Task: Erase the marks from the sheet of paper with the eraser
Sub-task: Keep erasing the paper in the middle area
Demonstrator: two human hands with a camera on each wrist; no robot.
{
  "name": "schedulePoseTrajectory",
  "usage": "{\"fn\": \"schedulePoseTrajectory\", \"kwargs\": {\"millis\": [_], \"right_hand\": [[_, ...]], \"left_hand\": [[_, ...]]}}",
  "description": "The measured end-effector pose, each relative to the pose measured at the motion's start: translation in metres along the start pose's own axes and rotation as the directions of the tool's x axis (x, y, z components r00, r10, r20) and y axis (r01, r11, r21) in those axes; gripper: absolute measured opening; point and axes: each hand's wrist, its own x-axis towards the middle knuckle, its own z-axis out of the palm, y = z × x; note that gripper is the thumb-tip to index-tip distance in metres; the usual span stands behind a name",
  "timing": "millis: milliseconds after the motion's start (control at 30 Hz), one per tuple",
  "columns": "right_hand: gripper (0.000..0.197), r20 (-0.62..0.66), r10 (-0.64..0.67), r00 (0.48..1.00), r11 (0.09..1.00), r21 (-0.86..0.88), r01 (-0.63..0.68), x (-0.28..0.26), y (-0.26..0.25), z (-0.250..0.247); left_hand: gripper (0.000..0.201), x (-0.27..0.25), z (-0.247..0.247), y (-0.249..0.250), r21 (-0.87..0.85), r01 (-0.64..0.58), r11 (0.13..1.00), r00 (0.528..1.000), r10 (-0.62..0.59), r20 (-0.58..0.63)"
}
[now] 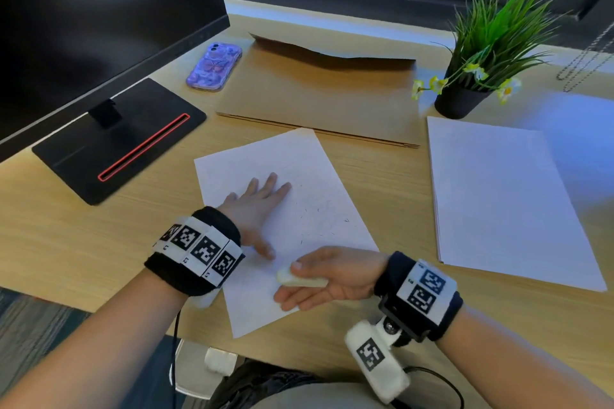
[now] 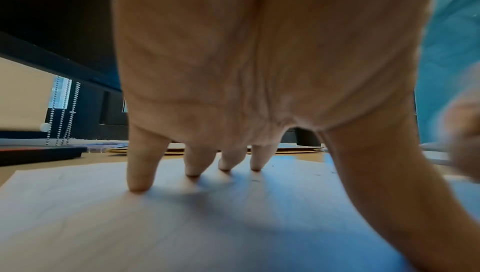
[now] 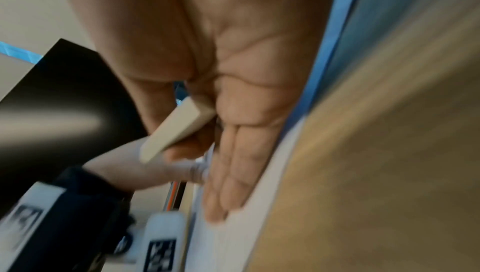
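A white sheet of paper (image 1: 292,163) lies tilted on the wooden desk, with faint pencil marks (image 1: 345,219) and dark specks on its right half. My left hand (image 1: 259,206) presses flat on the sheet, fingers straight and spread; in the left wrist view its fingertips (image 2: 139,186) touch the paper (image 2: 103,225). My right hand (image 1: 332,279) hovers over the sheet's near right edge, palm turned sideways. It pinches a white eraser (image 1: 300,279) between the thumb and the fingers. The right wrist view shows the eraser (image 3: 176,130) against the fingers (image 3: 233,163), blurred.
A monitor (image 1: 99,10) on a black base (image 1: 126,139) stands at the left. Behind the sheet lie a purple phone (image 1: 214,66) and a brown cardboard envelope (image 1: 319,96). A potted plant (image 1: 481,56) and a stack of white paper (image 1: 505,202) are at the right.
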Motion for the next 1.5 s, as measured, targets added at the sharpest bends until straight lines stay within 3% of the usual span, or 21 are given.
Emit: {"fn": "schedulePoseTrajectory", "kwargs": {"millis": [100, 167, 233, 267, 333, 400, 500, 567, 667, 700, 733, 833, 900, 1000, 1133, 1167, 1200, 1300, 1367, 1433, 1500], "right_hand": [[0.028, -0.294, -0.131, 0.947, 0.966, 0.177, 0.189, 0.0, -0.007, -0.011], [0.028, -0.59, -0.274, 0.76, 0.887, 0.152, 0.437, -0.005, -0.014, -0.023], [0.031, -0.738, -0.384, 0.555, 0.831, -0.013, 0.557, -0.012, -0.018, -0.029], [0.031, -0.729, -0.425, 0.537, 0.816, -0.051, 0.576, -0.015, -0.02, -0.026], [0.028, -0.596, -0.412, 0.689, 0.842, 0.042, 0.539, -0.014, -0.017, -0.014], [0.029, -0.404, -0.276, 0.872, 0.931, 0.112, 0.346, -0.008, -0.009, 0.002], [0.029, -0.374, -0.169, 0.912, 0.964, 0.129, 0.231, 0.001, -0.006, 0.002], [0.032, -0.585, -0.21, 0.783, 0.917, 0.159, 0.365, 0.001, -0.016, -0.014], [0.039, -0.836, -0.328, 0.439, 0.824, -0.025, 0.566, -0.01, -0.032, -0.04], [0.039, -0.844, -0.361, 0.396, 0.799, -0.061, 0.598, -0.014, -0.034, -0.043], [0.038, -0.82, -0.379, 0.429, 0.796, -0.052, 0.603, -0.017, -0.035, -0.04], [0.032, -0.592, -0.258, 0.763, 0.894, 0.152, 0.421, -0.016, -0.023, -0.015], [0.032, -0.416, -0.123, 0.901, 0.966, 0.158, 0.205, -0.015, -0.008, -0.001], [0.033, -0.459, -0.109, 0.882, 0.976, 0.121, 0.183, -0.018, -0.003, -0.011], [0.039, -0.788, -0.294, 0.54, 0.906, -0.051, 0.419, -0.031, -0.019, -0.044], [0.039, -0.804, -0.334, 0.492, 0.886, -0.09, 0.455, -0.033, -0.02, -0.045], [0.038, -0.787, -0.354, 0.506, 0.874, -0.085, 0.479, -0.035, -0.02, -0.043], [0.032, -0.569, -0.233, 0.789, 0.927, 0.116, 0.358, -0.038, -0.01, -0.022], [0.032, -0.406, -0.101, 0.908, 0.981, 0.113, 0.16, -0.039, 0.002, -0.011], [0.035, -0.41, -0.066, 0.91, 0.988, 0.101, 0.117, -0.04, 0.006, -0.017], [0.033, -0.578, -0.124, 0.807, 0.965, 0.119, 0.233, -0.043, -0.001, -0.033]], "left_hand": [[0.123, 0.0, 0.0, 0.0, 0.013, -0.006, 1.0, 1.0, 0.005, 0.004], [0.122, -0.001, 0.001, 0.0, -0.003, -0.007, 1.0, 1.0, 0.007, 0.004], [0.122, -0.001, 0.001, 0.0, -0.006, -0.007, 1.0, 1.0, 0.007, 0.006], [0.122, -0.001, 0.001, 0.001, -0.004, -0.007, 1.0, 1.0, 0.007, 0.006], [0.122, 0.0, 0.0, 0.001, 0.006, -0.004, 1.0, 1.0, 0.003, 0.009], [0.123, 0.001, 0.0, 0.001, 0.018, -0.003, 1.0, 1.0, 0.003, 0.014], [0.124, 0.001, -0.001, 0.001, 0.018, -0.013, 1.0, 1.0, 0.013, 0.026], [0.122, -0.001, -0.001, 0.0, 0.019, -0.015, 1.0, 1.0, 0.015, 0.023], [0.121, -0.002, -0.001, 0.001, 0.013, -0.012, 1.0, 1.0, 0.012, 0.025], [0.121, -0.002, -0.002, 0.001, 0.013, -0.012, 1.0, 1.0, 0.012, 0.026], [0.121, -0.002, -0.002, 0.001, 0.013, -0.011, 1.0, 1.0, 0.01, 0.026], [0.122, -0.001, -0.002, 0.0, 0.009, -0.009, 1.0, 0.999, 0.009, 0.031], [0.122, -0.001, -0.002, 0.0, 0.006, -0.011, 1.0, 0.999, 0.01, 0.033], [0.122, 0.0, -0.002, -0.001, 0.008, -0.012, 1.0, 0.999, 0.012, 0.034], [0.123, -0.001, -0.001, -0.001, -0.006, -0.008, 1.0, 0.999, 0.008, 0.033], [0.123, 0.0, 0.0, -0.001, -0.009, -0.009, 1.0, 0.999, 0.009, 0.033], [0.123, 0.0, 0.0, -0.001, -0.011, -0.009, 1.0, 0.999, 0.01, 0.032], [0.122, -0.001, 0.0, -0.001, -0.011, -0.01, 1.0, 0.999, 0.01, 0.031], [0.122, -0.001, 0.0, 0.0, -0.017, -0.008, 1.0, 1.0, 0.009, 0.03], [0.121, -0.002, -0.001, 0.0, -0.014, -0.007, 1.0, 1.0, 0.008, 0.023], [0.121, -0.003, -0.001, 0.001, -0.009, -0.007, 1.0, 1.0, 0.007, 0.019]]}}
